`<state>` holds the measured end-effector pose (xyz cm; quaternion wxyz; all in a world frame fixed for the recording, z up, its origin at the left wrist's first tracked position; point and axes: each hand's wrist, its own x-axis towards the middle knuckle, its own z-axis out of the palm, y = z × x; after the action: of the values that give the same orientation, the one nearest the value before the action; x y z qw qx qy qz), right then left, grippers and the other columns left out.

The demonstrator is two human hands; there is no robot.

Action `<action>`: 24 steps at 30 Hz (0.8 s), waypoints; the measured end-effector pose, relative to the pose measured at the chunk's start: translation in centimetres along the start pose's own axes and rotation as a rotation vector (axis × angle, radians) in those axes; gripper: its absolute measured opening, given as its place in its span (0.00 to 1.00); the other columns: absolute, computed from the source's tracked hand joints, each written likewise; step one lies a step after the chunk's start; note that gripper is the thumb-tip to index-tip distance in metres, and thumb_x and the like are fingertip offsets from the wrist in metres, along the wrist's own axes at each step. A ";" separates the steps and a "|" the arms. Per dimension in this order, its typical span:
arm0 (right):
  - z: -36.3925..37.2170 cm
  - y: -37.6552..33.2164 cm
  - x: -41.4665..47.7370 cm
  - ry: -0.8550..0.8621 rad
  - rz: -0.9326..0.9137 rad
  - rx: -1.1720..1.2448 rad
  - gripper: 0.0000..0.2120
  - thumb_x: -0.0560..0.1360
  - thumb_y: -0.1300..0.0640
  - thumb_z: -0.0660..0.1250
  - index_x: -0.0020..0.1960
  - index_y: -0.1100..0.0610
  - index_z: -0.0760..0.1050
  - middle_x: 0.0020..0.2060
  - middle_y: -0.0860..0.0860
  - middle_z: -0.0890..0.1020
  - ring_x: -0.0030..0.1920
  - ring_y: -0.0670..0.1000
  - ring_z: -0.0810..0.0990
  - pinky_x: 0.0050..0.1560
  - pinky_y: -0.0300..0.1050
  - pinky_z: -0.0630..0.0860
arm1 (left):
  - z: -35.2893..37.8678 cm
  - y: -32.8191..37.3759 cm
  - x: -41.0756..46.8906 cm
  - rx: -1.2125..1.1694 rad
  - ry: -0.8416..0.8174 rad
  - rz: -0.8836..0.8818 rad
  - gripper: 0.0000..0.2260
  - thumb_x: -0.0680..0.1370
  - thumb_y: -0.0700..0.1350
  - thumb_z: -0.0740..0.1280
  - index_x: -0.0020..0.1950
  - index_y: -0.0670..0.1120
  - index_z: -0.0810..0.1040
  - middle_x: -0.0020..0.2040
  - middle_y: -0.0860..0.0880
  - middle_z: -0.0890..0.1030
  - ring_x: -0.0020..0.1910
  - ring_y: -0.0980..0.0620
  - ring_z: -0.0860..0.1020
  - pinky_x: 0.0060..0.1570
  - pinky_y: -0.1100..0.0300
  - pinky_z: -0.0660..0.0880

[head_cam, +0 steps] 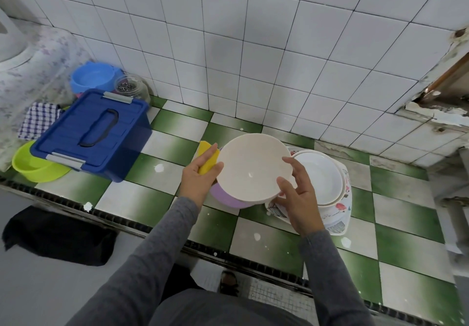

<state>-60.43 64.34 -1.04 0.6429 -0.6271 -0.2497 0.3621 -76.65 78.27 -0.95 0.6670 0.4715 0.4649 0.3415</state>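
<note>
Two hands are at work in the head view, and we hold one cream bowl (251, 168) up between them, tipped so we can look inside it. It is right over a purple bowl (225, 197) on the green and white bench (162, 171); we cannot tell if the two touch. Our left hand (200, 179) is curled round a yellow sponge (208, 159) and presses it to the bowl's left edge. Our right hand (297, 195) has its thumb and fingers bent over the right edge, so it holds the bowl there. We think the bowl is light and stiff, maybe plastic, so it will not bend. It may be wet and slippy, so the edge looks like the best place to hold, thumb inside and fingers behind. The sponge looks soft and should squash. Just to the right, a stack of white plates (319, 173) lies on a flowery tray (338, 215), and we should not bump those. Well off to the left sit a blue box (94, 132) and a green bowl (35, 167).
</note>
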 end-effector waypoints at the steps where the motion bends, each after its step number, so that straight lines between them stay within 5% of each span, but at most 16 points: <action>1: -0.3 0.0 0.1 0.008 -0.006 -0.023 0.19 0.80 0.65 0.63 0.64 0.45 0.74 0.66 0.46 0.73 0.57 0.50 0.82 0.44 0.46 0.83 | 0.0 0.0 0.1 -0.004 -0.019 -0.007 0.19 0.77 0.38 0.71 0.58 0.63 0.79 0.57 0.59 0.77 0.54 0.50 0.79 0.52 0.54 0.82; 5: -1.6 -0.1 0.7 0.041 -0.035 -0.221 0.19 0.75 0.50 0.69 0.63 0.36 0.74 0.68 0.48 0.73 0.63 0.62 0.77 0.55 0.61 0.82 | -0.4 -0.2 0.6 0.007 -0.005 -0.019 0.19 0.77 0.39 0.71 0.58 0.64 0.79 0.64 0.50 0.77 0.61 0.46 0.77 0.58 0.47 0.80; 7: -2.2 -0.3 0.8 0.054 -0.053 -0.277 0.22 0.69 0.43 0.68 0.63 0.34 0.73 0.66 0.38 0.72 0.65 0.60 0.75 0.58 0.64 0.80 | -0.7 -0.4 0.8 0.006 0.013 -0.025 0.20 0.77 0.38 0.71 0.59 0.63 0.79 0.64 0.51 0.77 0.62 0.45 0.77 0.59 0.46 0.79; 10: -2.5 -0.8 0.9 0.074 -0.093 -0.317 0.21 0.68 0.41 0.67 0.61 0.31 0.73 0.59 0.26 0.70 0.66 0.58 0.73 0.58 0.62 0.80 | -1.1 -0.6 1.1 0.011 0.020 -0.033 0.21 0.77 0.38 0.71 0.61 0.62 0.78 0.63 0.51 0.77 0.62 0.45 0.77 0.59 0.45 0.79; 13: -2.8 -1.0 1.1 0.117 -0.118 -0.370 0.20 0.74 0.49 0.69 0.63 0.35 0.73 0.62 0.34 0.72 0.66 0.55 0.72 0.60 0.61 0.79 | -1.4 -0.7 1.3 0.022 0.014 -0.034 0.21 0.77 0.38 0.71 0.63 0.61 0.77 0.63 0.52 0.77 0.62 0.45 0.77 0.60 0.44 0.79; 18: -3.2 -2.1 1.1 0.160 -0.187 -0.469 0.20 0.75 0.53 0.70 0.65 0.44 0.73 0.66 0.49 0.72 0.63 0.47 0.69 0.58 0.35 0.74 | -1.7 -0.8 1.5 0.019 0.019 -0.033 0.22 0.77 0.38 0.71 0.65 0.59 0.77 0.63 0.52 0.76 0.61 0.46 0.77 0.60 0.45 0.78; 24: -2.7 -2.6 1.2 0.188 -0.172 -0.549 0.22 0.70 0.47 0.67 0.64 0.40 0.72 0.66 0.51 0.71 0.64 0.47 0.68 0.52 0.26 0.68 | -1.9 -0.8 1.5 0.008 0.025 -0.042 0.21 0.76 0.39 0.72 0.63 0.62 0.77 0.63 0.52 0.74 0.62 0.46 0.76 0.60 0.45 0.78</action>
<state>-57.18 63.70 1.13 0.4979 -0.7848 -0.3297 0.1655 -77.97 79.94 -2.38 0.6662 0.4599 0.4846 0.3315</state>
